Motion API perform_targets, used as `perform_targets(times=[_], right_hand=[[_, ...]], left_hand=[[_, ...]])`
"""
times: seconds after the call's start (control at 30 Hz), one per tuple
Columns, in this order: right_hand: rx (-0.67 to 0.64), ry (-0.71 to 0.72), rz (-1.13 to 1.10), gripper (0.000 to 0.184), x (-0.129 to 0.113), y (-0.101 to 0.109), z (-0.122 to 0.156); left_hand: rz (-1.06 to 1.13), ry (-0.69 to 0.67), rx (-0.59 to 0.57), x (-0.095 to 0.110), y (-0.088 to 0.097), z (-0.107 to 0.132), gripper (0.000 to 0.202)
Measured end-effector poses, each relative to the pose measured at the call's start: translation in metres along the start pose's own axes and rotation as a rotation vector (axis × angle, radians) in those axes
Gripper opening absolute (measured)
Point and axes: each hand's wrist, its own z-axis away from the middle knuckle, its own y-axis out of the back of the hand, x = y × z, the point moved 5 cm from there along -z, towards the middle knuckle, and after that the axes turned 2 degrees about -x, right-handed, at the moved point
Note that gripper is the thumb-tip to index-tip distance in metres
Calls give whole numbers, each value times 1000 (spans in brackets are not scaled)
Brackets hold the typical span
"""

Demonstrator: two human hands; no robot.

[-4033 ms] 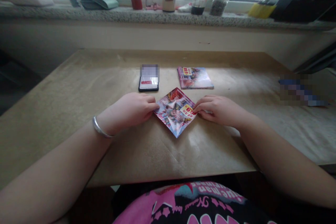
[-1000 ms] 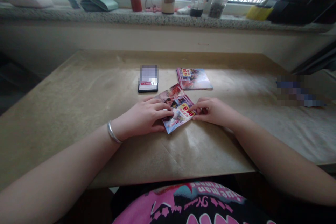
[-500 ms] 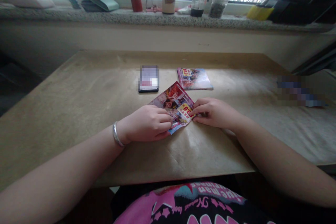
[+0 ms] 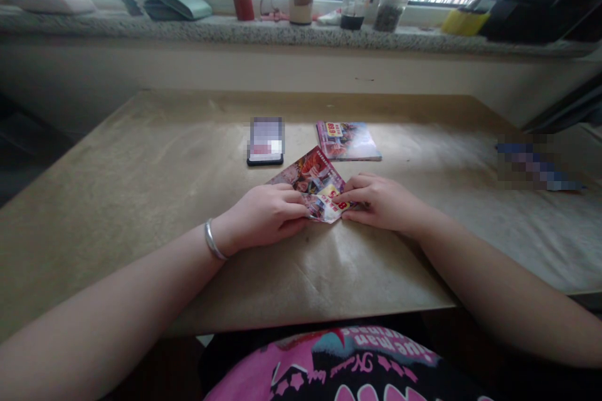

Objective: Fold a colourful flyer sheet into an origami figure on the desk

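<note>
A colourful printed flyer (image 4: 308, 178) lies at an angle on the table between my hands, with a yellow price patch near its right side. My left hand (image 4: 270, 213), a silver bangle at its wrist, is closed on the flyer's near left edge. On the opposite edge, my right hand (image 4: 376, 202) pinches the paper between thumb and fingers. The flyer's near edge looks bent upward between the two hands. Beyond it rests a stack of similar flyers (image 4: 352, 141), close to the held flyer's far corner. My fingers hide the flyer's left and right corners.
A phone with a blurred screen (image 4: 266, 141) lies left of the stack. At the far right is a blurred flat item (image 4: 538, 166). Bottles, a red container (image 4: 242, 1) and a yellow object (image 4: 465, 21) stand on the stone windowsill (image 4: 188, 30) behind the table (image 4: 141, 200).
The flyer's near corner, which pointed toward me, is now turned up, leaving a blunter near edge. Both hands have shifted slightly away from me while keeping hold of the paper.
</note>
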Motion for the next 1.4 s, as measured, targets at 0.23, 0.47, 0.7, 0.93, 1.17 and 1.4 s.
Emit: perform_targets(times=[0.23,0.47,0.7,0.93,1.17,1.4], right_hand=[[3,10,-33,24,3,-1,1],[28,131,89,24,-9,0,1],[18,118,131,27,-12,-2,0],[23,20,115,20,-9,1,0],[93,-28,114,18,-7,4,0],[105,84,113,24,-12,-3,0]], left_hand=[[284,213,-38,-12,-6,-5,26],[347,231,12,-15,-8,-4,19],[366,294,-9,-18,-7,-4,20],[253,344,31,-23,-9,-3,27],[142,488,41,-30,-12,2,20],[85,500,38,-28,-12,0,18]])
